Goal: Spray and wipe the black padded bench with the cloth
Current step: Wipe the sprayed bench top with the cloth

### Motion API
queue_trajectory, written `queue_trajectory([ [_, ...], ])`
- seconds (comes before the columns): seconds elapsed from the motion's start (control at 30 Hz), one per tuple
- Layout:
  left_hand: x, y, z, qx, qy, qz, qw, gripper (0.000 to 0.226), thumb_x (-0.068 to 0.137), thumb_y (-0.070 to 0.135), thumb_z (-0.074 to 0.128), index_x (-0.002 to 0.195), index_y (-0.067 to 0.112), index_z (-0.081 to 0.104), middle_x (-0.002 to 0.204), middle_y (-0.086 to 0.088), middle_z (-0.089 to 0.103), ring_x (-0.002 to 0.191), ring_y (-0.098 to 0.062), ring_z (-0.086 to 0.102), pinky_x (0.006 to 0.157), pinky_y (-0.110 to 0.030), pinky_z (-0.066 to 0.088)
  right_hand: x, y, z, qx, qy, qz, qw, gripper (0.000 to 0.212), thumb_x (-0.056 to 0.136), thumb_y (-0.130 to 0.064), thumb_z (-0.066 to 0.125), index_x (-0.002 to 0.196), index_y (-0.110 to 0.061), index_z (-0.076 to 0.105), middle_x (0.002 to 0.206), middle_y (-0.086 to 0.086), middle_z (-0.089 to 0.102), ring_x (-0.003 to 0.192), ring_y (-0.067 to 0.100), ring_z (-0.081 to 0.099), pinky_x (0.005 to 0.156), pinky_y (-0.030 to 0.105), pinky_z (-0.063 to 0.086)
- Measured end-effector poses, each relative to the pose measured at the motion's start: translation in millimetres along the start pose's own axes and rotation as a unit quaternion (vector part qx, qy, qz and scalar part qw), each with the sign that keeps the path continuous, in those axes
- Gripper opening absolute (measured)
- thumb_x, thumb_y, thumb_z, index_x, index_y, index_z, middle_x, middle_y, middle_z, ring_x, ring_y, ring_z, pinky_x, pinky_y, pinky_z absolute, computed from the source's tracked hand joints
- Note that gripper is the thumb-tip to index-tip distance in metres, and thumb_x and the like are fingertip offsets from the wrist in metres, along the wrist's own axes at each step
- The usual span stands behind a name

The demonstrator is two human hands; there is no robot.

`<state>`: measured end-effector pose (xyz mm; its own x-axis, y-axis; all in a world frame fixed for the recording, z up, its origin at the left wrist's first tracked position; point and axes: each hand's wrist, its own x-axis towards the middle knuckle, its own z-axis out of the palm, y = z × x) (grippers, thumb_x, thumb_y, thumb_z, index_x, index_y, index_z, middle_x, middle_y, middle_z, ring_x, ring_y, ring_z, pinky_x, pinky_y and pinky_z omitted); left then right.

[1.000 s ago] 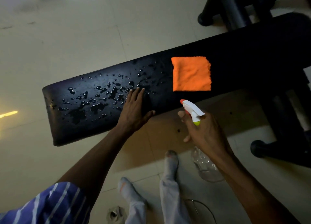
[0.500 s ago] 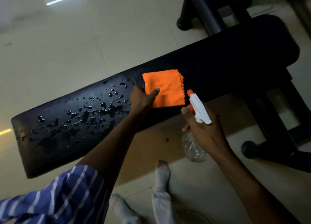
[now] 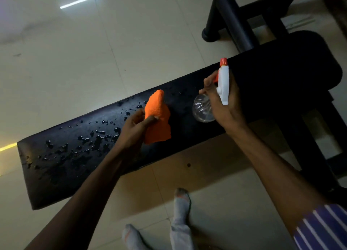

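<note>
The black padded bench (image 3: 187, 137) runs from lower left to upper right, and its left half is dotted with water drops (image 3: 90, 142). My left hand (image 3: 135, 125) pinches the orange cloth (image 3: 158, 118) and holds it bunched and lifted over the middle of the pad. My right hand (image 3: 223, 103) grips a clear spray bottle (image 3: 221, 91) with a white head and red nozzle over the pad to the right of the cloth. The nozzle points up and away from me.
Black metal frame legs (image 3: 234, 24) stand on the pale tiled floor (image 3: 93, 52) beyond the bench, and more frame (image 3: 323, 146) sits at the right. My socked feet (image 3: 178, 221) are on the floor in front of the bench.
My left hand has picked the cloth up off the pad, so it hangs bunched. My right hand has brought the spray bottle up from beside the bench to over the pad.
</note>
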<state>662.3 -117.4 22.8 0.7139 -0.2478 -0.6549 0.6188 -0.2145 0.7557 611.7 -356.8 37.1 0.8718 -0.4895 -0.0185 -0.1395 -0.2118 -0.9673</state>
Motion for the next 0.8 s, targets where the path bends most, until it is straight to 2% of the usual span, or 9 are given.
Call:
queue_trajectory([
  [0.07,-9,-3,-15,-0.019,0.001,-0.007,1.000,0.018,0.100,0.012,0.063,0.118,0.011,0.065,0.111,-0.005,0.074,0.093,-0.014,0.074,0.073,-0.038,0.064,8,8,8,-0.003,-0.007,0.001,1.000,0.014,0.101,-0.026,0.068,0.106,-0.019,0.057,0.105,0.022,0.065,0.097,0.039,0.070,0.093,0.053,0.061],
  [0.17,-14,-8,-32,-0.055,-0.014,-0.011,0.998,0.011,0.102,0.011,0.061,0.108,0.019,0.065,0.104,0.003,0.077,0.096,-0.016,0.075,0.072,-0.033,0.064,11,15,18,-0.026,-0.007,0.016,1.000,0.034,0.099,-0.028,0.073,0.113,-0.001,0.057,0.107,0.021,0.066,0.099,0.028,0.069,0.091,0.035,0.060],
  [0.3,-19,-10,-37,-0.085,-0.021,-0.015,0.996,0.015,0.102,0.010,0.059,0.111,0.021,0.065,0.097,0.009,0.080,0.088,-0.011,0.078,0.067,-0.029,0.064,6,20,21,-0.061,-0.014,0.038,0.997,0.049,0.093,-0.028,0.080,0.129,-0.006,0.056,0.120,0.008,0.063,0.113,0.019,0.065,0.101,0.032,0.056],
  [0.47,-33,-9,-35,-0.128,-0.019,-0.021,0.991,0.026,0.101,0.012,0.060,0.126,0.016,0.061,0.104,0.006,0.078,0.090,-0.013,0.078,0.071,-0.033,0.064,-28,36,7,-0.077,0.017,0.133,0.988,0.103,0.080,-0.034,0.092,0.159,-0.017,0.028,0.150,0.003,0.048,0.136,0.013,0.050,0.102,0.016,0.047],
  [0.53,-43,-7,-36,-0.142,-0.033,-0.024,0.989,0.030,0.100,0.015,0.061,0.130,0.017,0.062,0.107,0.004,0.079,0.094,-0.015,0.079,0.071,-0.033,0.064,-57,37,8,-0.086,0.093,0.198,0.972,0.092,0.079,-0.046,0.090,0.151,-0.021,0.037,0.143,0.005,0.054,0.130,0.018,0.055,0.092,0.016,0.046],
  [0.6,-52,-6,-37,-0.160,-0.046,-0.027,0.986,0.031,0.099,0.017,0.063,0.130,0.022,0.064,0.108,0.005,0.081,0.096,-0.019,0.079,0.071,-0.034,0.064,-86,37,18,-0.065,0.140,0.261,0.953,0.071,0.076,-0.061,0.083,0.126,-0.021,0.053,0.125,0.010,0.065,0.106,0.019,0.066,0.079,0.014,0.049],
  [0.67,-62,-6,-40,-0.180,-0.066,-0.035,0.981,0.034,0.095,0.022,0.066,0.128,0.027,0.067,0.112,0.003,0.080,0.100,-0.024,0.079,0.074,-0.040,0.065,-107,33,36,0.058,0.069,0.371,0.924,0.067,0.070,-0.072,0.075,0.109,-0.018,0.067,0.122,0.021,0.073,0.096,0.019,0.072,0.084,0.023,0.056],
  [0.73,-69,-6,-46,-0.191,-0.087,-0.043,0.977,0.038,0.093,0.026,0.069,0.130,0.030,0.068,0.119,0.001,0.078,0.104,-0.027,0.078,0.079,-0.046,0.065,-121,19,56,0.221,-0.089,0.474,0.848,0.078,0.073,-0.078,0.067,0.115,-0.013,0.079,0.132,0.021,0.073,0.114,0.028,0.074,0.101,0.039,0.055],
  [0.8,-75,-9,-55,-0.177,-0.083,-0.060,0.979,0.037,0.095,0.027,0.069,0.131,0.032,0.067,0.122,0.002,0.077,0.105,-0.026,0.078,0.082,-0.049,0.064,-129,6,71,0.365,-0.173,0.492,0.771,0.081,0.082,-0.079,0.058,0.128,-0.014,0.076,0.141,0.017,0.069,0.128,0.032,0.068,0.115,0.047,0.047],
])
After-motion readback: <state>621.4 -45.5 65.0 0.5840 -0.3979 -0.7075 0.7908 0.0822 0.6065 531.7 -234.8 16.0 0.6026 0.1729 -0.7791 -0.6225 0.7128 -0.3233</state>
